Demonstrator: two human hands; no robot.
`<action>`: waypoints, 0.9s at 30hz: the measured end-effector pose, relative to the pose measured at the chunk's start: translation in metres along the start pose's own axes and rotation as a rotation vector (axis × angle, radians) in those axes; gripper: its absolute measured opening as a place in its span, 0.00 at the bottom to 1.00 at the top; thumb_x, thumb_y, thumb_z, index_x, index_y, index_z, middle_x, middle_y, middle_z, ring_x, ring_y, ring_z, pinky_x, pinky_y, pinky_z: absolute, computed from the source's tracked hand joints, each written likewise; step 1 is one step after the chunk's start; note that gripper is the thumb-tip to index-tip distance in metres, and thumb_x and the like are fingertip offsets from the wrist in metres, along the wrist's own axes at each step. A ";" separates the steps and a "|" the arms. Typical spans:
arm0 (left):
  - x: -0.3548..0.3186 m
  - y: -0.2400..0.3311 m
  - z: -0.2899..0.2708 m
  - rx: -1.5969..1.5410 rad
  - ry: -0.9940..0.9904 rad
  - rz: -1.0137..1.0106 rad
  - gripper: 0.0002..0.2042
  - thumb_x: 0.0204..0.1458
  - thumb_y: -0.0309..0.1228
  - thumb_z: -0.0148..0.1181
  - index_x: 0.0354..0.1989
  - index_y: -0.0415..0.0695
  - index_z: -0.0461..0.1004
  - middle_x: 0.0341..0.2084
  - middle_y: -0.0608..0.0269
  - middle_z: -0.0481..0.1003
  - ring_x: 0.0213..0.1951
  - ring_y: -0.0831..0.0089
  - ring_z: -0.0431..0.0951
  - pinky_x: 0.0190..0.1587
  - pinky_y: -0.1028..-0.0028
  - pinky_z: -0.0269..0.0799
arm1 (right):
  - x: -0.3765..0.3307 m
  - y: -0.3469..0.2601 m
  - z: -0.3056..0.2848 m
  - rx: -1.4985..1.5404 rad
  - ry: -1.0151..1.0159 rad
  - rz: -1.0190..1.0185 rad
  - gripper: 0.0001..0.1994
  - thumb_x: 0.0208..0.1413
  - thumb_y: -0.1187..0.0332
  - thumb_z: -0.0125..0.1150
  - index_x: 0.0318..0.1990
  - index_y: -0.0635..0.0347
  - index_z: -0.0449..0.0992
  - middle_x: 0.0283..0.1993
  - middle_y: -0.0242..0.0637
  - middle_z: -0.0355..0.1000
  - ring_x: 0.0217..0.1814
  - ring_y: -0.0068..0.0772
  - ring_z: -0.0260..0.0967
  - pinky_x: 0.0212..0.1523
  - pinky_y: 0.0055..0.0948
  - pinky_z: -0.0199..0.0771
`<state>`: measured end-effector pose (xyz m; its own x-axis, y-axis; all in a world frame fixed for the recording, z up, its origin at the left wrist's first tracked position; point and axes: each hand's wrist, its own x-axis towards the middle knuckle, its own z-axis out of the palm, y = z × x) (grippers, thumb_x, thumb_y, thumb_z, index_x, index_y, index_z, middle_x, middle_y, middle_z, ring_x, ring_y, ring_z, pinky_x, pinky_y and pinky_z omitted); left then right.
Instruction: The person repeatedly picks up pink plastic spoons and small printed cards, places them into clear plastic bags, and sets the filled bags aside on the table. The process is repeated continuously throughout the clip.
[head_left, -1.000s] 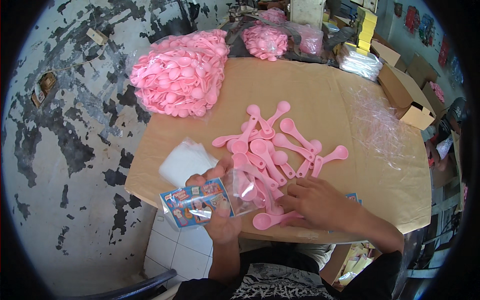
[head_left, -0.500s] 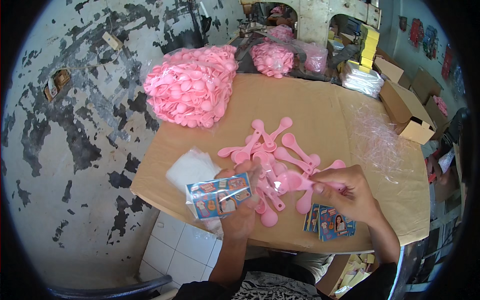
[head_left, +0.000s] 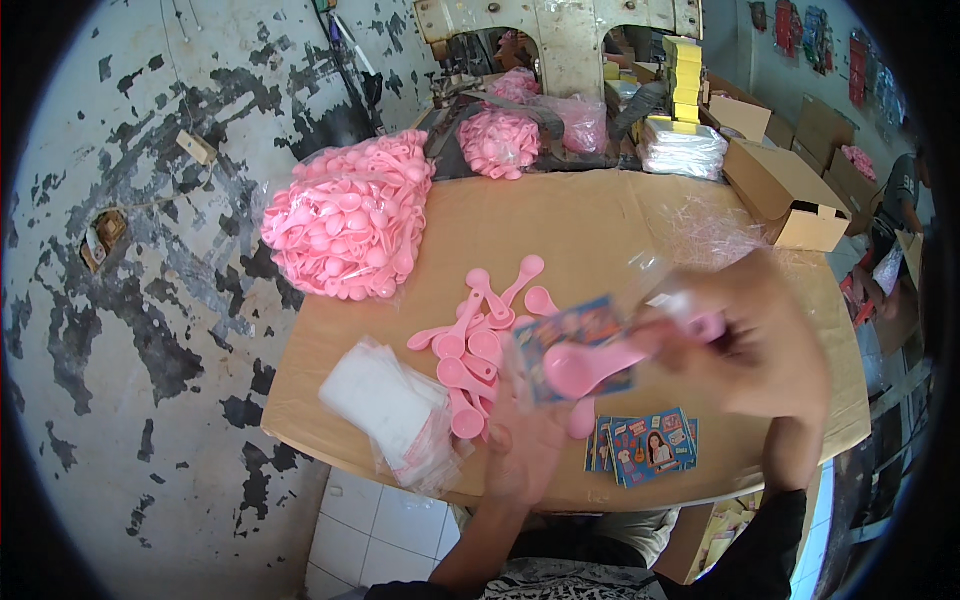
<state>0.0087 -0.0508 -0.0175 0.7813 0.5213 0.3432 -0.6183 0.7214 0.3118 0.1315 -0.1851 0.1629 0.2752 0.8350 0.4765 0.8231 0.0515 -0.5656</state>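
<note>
My left hand [head_left: 522, 448] is closed at the lower left edge of a clear plastic bag with a blue printed card [head_left: 590, 318] in it; the fingers are partly hidden behind the card. A pink measuring spoon [head_left: 580, 372] lies across the card, and I cannot tell whether its bowl is inside the bag. My right hand [head_left: 770, 345], blurred by motion, grips the spoon's handle at the bag's right end. Beneath and left of my hands spreads a loose pile of pink spoons [head_left: 465, 375]. A stack of blue printed cards [head_left: 650, 448] rests near the front edge.
White-clear empty bags [head_left: 385, 405] lie at the table's left front. A big bag of pink spoons [head_left: 350, 215] stands at the back left, a smaller one [head_left: 500, 143] behind. Thin plastic strips [head_left: 705, 235] are heaped beside an open carton [head_left: 790, 195]. Someone sits far right.
Both hands, the bagged card and the spoon have moved right. The spoon now overlaps the card, where before they were apart. The view has shifted.
</note>
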 end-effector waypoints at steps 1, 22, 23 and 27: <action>0.004 0.006 -0.003 0.245 0.021 0.074 0.52 0.43 0.44 0.71 0.71 0.45 0.39 0.68 0.54 0.49 0.67 0.60 0.54 0.67 0.59 0.53 | -0.001 0.001 -0.001 -0.009 0.014 0.010 0.03 0.49 0.73 0.64 0.30 0.60 0.77 0.16 0.33 0.69 0.13 0.23 0.63 0.16 0.22 0.58; -0.005 0.032 0.010 0.595 -0.124 -0.498 0.20 0.64 0.30 0.41 0.63 0.35 0.54 0.57 0.45 0.65 0.56 0.57 0.70 0.58 0.60 0.66 | 0.017 0.048 0.045 0.418 -0.193 0.170 0.18 0.53 0.71 0.64 0.51 0.64 0.69 0.33 0.45 0.75 0.28 0.35 0.74 0.31 0.29 0.71; -0.009 0.034 0.004 0.812 -0.070 -0.332 0.21 0.64 0.33 0.43 0.61 0.34 0.56 0.53 0.41 0.67 0.55 0.49 0.71 0.55 0.55 0.70 | 0.018 0.047 0.046 0.425 -0.200 0.168 0.18 0.53 0.71 0.64 0.51 0.64 0.69 0.33 0.45 0.75 0.28 0.35 0.74 0.31 0.29 0.71; 0.011 0.031 0.019 0.749 0.034 -0.084 0.18 0.66 0.29 0.37 0.62 0.33 0.56 0.49 0.52 0.71 0.48 0.67 0.76 0.50 0.73 0.73 | 0.016 0.050 0.054 0.177 -0.153 -0.010 0.14 0.51 0.73 0.64 0.46 0.63 0.73 0.35 0.43 0.75 0.31 0.36 0.74 0.32 0.32 0.72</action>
<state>-0.0036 -0.0314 0.0126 0.8229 0.5007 0.2685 -0.4401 0.2627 0.8587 0.1502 -0.1391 0.1060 0.1782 0.9066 0.3826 0.7216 0.1439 -0.6772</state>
